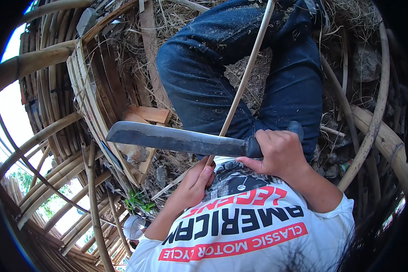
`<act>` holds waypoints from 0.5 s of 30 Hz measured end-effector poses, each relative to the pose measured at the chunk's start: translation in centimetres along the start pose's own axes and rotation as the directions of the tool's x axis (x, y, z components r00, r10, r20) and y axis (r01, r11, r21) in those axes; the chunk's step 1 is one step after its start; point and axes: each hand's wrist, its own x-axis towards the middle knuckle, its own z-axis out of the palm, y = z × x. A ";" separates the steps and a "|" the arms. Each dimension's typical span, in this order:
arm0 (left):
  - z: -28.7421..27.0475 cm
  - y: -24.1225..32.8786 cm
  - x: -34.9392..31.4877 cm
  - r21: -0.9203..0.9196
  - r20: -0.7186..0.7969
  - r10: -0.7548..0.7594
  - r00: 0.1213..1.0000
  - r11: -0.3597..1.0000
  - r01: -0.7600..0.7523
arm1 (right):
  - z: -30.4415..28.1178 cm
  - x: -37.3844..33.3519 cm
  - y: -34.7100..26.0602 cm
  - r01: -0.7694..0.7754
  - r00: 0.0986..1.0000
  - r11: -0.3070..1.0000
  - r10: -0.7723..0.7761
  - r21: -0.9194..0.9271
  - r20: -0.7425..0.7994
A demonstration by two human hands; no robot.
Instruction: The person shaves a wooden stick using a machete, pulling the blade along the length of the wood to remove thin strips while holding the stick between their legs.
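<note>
Crosswise in front of the seated person's lap, a machete [181, 139] points its broad, blunt-ended blade to the left, its dark handle caught in the right hand [279, 152]. That hand's fingers are curled together around the grip, while the thumb sticks out to the left just below the handle.

A long, slim bamboo strip [247, 79] slants from the top of the view down between the bent legs and passes behind the blade near its handle end. Whether the edge bites into it, I cannot tell. Just below the blade, the left hand [197, 183] pinches the strip, thumb laid along the fingers, which are pressed together; their far tips are hidden. A second pale length [167, 187] juts out on that hand's left side; whether it belongs to the same piece is unclear.

Pale shavings speckle the dark blue jeans [192, 77], and the white T-shirt [258, 240] bears red and black print. To the left, an orange-brown wood block [148, 113] lies near the blade, with a small green plant [139, 201] lower down. A thick bamboo pole [381, 140] slants along the right.
</note>
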 end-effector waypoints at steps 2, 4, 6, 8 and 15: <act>-0.1 -0.4 -0.1 -0.001 -0.004 0.007 1.000 1.000 -0.007 | 0.2 -0.1 0.0 0.007 1.000 1.000 -0.007 -0.015 -0.004; 0.0 -0.1 -0.2 0.024 -0.013 0.013 1.000 1.000 -0.013 | 0.2 0.0 -0.1 0.011 1.000 0.999 -0.012 -0.032 -0.008; 0.0 -0.1 -0.3 0.048 -0.024 0.018 1.000 0.999 -0.017 | 0.2 -0.1 -0.1 0.007 1.000 1.000 -0.007 -0.022 -0.018; -0.4 -0.6 -0.7 -0.019 -0.016 -0.016 1.000 1.000 0.016 | -0.1 0.1 1.1 -0.069 0.996 0.996 0.067 -0.050 -0.051; -0.8 -2.1 -1.3 -0.056 -0.009 -0.033 0.999 0.998 0.032 | -3.5 1.8 8.0 -0.359 0.925 0.924 0.332 -0.135 -0.184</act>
